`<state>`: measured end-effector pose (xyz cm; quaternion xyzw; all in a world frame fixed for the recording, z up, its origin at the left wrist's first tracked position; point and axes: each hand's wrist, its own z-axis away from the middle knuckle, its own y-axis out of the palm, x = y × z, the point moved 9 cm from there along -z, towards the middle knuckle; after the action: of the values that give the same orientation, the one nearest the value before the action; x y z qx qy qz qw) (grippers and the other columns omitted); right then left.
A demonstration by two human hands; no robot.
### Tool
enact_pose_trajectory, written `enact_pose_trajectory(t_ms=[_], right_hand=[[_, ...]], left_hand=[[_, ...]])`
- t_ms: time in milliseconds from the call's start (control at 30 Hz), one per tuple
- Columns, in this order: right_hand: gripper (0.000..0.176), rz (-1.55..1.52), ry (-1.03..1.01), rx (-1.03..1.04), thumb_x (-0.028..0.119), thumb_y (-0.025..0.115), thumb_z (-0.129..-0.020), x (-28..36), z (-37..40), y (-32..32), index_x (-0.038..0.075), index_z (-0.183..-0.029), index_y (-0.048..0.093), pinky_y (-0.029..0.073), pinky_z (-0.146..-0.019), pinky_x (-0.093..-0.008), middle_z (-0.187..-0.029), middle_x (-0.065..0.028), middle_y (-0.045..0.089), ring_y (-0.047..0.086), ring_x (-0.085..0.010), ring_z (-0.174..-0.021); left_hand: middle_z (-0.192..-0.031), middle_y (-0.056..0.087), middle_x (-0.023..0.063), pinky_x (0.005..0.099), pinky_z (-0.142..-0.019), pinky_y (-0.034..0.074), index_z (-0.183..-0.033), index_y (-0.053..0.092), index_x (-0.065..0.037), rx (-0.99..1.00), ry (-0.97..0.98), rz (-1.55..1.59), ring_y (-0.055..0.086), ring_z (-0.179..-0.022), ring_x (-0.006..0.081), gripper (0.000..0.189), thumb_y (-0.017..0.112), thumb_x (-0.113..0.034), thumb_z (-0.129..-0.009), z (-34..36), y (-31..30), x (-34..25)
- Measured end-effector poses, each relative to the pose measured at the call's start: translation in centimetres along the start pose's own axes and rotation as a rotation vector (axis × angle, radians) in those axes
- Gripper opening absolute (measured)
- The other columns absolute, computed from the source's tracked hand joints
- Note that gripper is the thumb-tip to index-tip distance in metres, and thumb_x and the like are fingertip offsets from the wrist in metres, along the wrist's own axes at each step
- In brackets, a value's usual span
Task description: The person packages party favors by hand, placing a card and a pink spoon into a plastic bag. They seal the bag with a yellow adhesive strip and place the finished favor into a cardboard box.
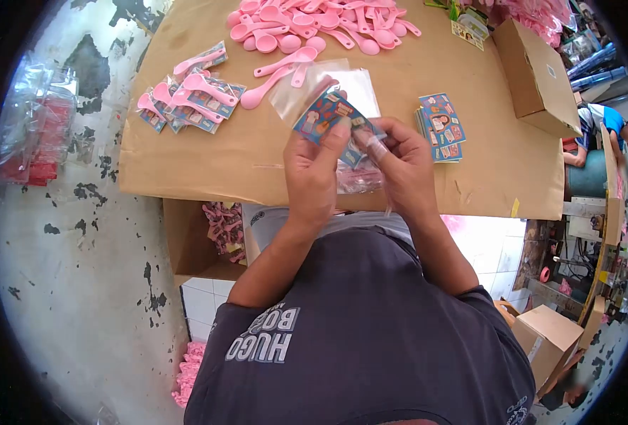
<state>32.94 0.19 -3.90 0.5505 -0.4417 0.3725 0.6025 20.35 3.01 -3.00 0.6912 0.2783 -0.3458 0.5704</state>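
Observation:
My left hand (314, 166) pinches a blue printed card (330, 117) between thumb and fingers, its colourful face turned up. At the card's right end, the fingers of my right hand (407, 166) close on a clear plastic bag (369, 142) that overlaps the card. Beneath my hands lie more clear plastic bags (360, 180) near the table's front edge. Just beyond them are a white sheet (360, 88) and a few loose pink measuring spoons (278, 74). A stack of the same printed cards (441, 124) sits to the right of my right hand.
A large heap of pink spoons (314, 21) covers the back of the brown table (193, 166). Bagged spoons with cards (193, 95) are piled at left. A cardboard box (537, 78) stands at right. Another person (604, 120) sits beyond it. An open box (186, 237) is below the table.

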Motion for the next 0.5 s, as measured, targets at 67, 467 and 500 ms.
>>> enact_pose_trajectory(t_ms=[67,467,500], right_hand=[[0.016,-0.046,0.036,0.01,0.01,0.07,-0.1,-0.2,0.3,0.0,-0.001,-0.112,0.068,0.054,-0.071,-0.0238,-0.093,-0.004,0.072,0.066,-0.0067,-0.082],[0.012,0.017,0.053,0.042,0.009,0.072,-0.098,0.8,1.0,-0.6,0.002,-0.104,0.065,0.05,-0.067,-0.0219,-0.093,-0.0017,0.069,0.064,-0.0039,-0.08],[0.012,0.082,0.021,0.04,0.008,0.072,-0.098,1.1,0.9,-0.6,0.004,-0.099,0.061,0.048,-0.067,-0.0209,-0.092,-0.0005,0.066,0.06,-0.0028,-0.079]], left_hand=[[-0.146,0.056,0.0251,0.0391,-0.113,0.045,-0.156,0.038,-0.003,-0.026,0.037,0.14,0.053,-0.139,0.031,0.055,0.054,-0.002,-0.103,-0.8,0.8,-1.9],[-0.118,0.068,0.0207,0.042,-0.097,0.057,-0.16,0.032,-0.012,0.169,-0.013,0.409,0.069,-0.108,0.0283,0.058,0.051,-0.009,-0.104,-1.1,3.0,-1.5],[-0.108,0.068,0.0168,0.0372,-0.09,0.058,-0.158,0.034,-0.008,0.131,0.004,0.385,0.069,-0.098,0.0229,0.056,0.052,-0.009,-0.105,-1.1,3.3,-1.5]])
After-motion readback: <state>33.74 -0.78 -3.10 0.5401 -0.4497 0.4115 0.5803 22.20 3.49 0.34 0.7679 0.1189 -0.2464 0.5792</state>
